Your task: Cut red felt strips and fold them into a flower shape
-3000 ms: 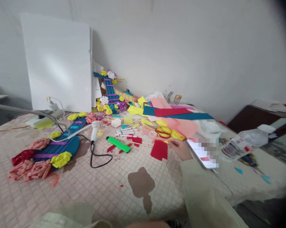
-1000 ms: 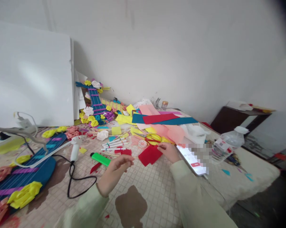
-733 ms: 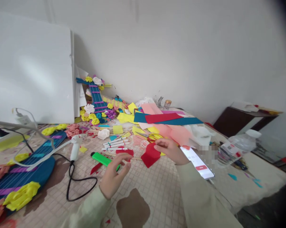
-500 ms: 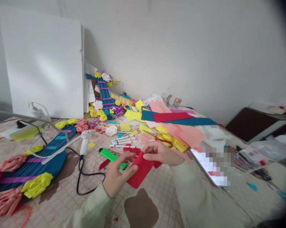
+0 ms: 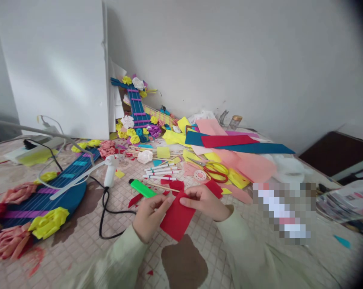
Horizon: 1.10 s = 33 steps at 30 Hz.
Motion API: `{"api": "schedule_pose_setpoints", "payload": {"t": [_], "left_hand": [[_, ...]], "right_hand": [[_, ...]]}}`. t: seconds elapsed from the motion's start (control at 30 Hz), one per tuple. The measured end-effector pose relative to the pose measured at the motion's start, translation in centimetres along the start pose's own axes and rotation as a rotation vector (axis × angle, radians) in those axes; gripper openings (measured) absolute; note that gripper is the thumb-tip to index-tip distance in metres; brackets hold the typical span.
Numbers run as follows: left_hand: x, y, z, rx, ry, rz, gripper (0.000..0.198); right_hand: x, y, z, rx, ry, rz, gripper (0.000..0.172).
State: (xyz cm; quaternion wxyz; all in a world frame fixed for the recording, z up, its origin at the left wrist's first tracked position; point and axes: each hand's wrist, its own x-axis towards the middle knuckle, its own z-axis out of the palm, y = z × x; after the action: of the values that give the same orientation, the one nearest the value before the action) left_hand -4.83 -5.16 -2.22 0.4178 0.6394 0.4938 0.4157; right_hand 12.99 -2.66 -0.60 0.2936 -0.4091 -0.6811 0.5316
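Note:
A small rectangular piece of red crepe paper hangs between my two hands over the table. My left hand pinches its upper left edge between thumb and fingers. At the top right corner, my right hand grips the same piece, its thumb laid across the front. Just beyond my left hand lies a green utility knife, its near end hidden by the fingers. Red paper scraps lie behind the hands, and another red piece shows past my right hand.
At left lies a blue paper guitar with crepe flowers, beside a white glue gun and its black cord. Markers, scissors and coloured crepe strips cover the back. A white board leans against the wall.
My hands have drawn slightly apart along the paper's top edge, and the red piece now faces me flatter and wider. The view has shifted a little.

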Motion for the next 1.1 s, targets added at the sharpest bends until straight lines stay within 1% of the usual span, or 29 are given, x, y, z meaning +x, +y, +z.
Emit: {"api": "schedule_pose_setpoints", "payload": {"t": [0.07,0.13,0.27,0.37,0.43,0.5,0.57,0.63,0.7,0.73,0.8,0.87,0.97,1.03,1.1], "left_hand": [[0.1,-0.1,0.1,-0.003,0.013,-0.004,0.03],[0.1,-0.2,0.2,-0.036,0.008,0.0,0.027],[0.0,-0.1,0.5,-0.083,-0.063,-0.04,0.021],[0.0,-0.1,0.4,-0.084,-0.096,-0.074,0.023],[0.0,-0.2,0.2,-0.063,-0.098,-0.083,0.025],[0.1,-0.3,0.0,-0.032,-0.088,-0.092,0.029],[0.2,-0.3,-0.1,-0.027,-0.053,-0.095,0.034],[0.3,-0.2,-0.1,-0.096,-0.008,-0.081,0.032],[0.3,-0.1,0.0,-0.237,-0.007,-0.102,0.026],[0.3,-0.1,0.1,-0.317,-0.028,-0.137,0.024],[0.3,-0.2,0.2,-0.45,-0.065,-0.244,0.025],[0.4,-0.5,0.2,-0.537,-0.049,-0.336,0.026],[0.6,-1.0,0.1,-0.634,0.02,-0.389,0.026],[0.8,-1.0,-0.1,-0.688,0.055,-0.412,0.026],[0.9,-0.8,-0.3,-0.731,0.077,-0.443,0.026]], "right_hand": [[-0.1,0.1,-0.1,0.032,0.017,0.013,0.028],[-0.2,0.1,0.0,0.071,0.001,0.032,0.028],[-0.1,0.2,0.5,0.05,-0.009,0.006,0.03],[0.0,0.4,0.7,0.023,0.003,-0.011,0.031],[0.0,0.4,0.6,0.016,0.01,-0.003,0.031],[0.0,0.4,0.5,0.01,0.022,0.005,0.031],[0.0,0.3,0.5,0.026,0.035,0.011,0.029],[0.0,0.4,0.6,0.073,0.073,0.02,0.026],[0.1,0.6,0.7,0.132,0.162,0.023,0.025],[0.1,0.7,0.7,0.156,0.214,0.021,0.025],[0.2,1.1,0.7,0.184,0.295,0.013,0.025],[0.4,1.3,0.6,0.178,0.356,-0.018,0.025],[0.5,1.5,0.3,0.131,0.435,-0.131,0.024],[0.5,1.6,0.1,0.096,0.416,-0.234,0.024],[0.5,1.7,-0.1,0.046,0.351,-0.316,0.024]]}}
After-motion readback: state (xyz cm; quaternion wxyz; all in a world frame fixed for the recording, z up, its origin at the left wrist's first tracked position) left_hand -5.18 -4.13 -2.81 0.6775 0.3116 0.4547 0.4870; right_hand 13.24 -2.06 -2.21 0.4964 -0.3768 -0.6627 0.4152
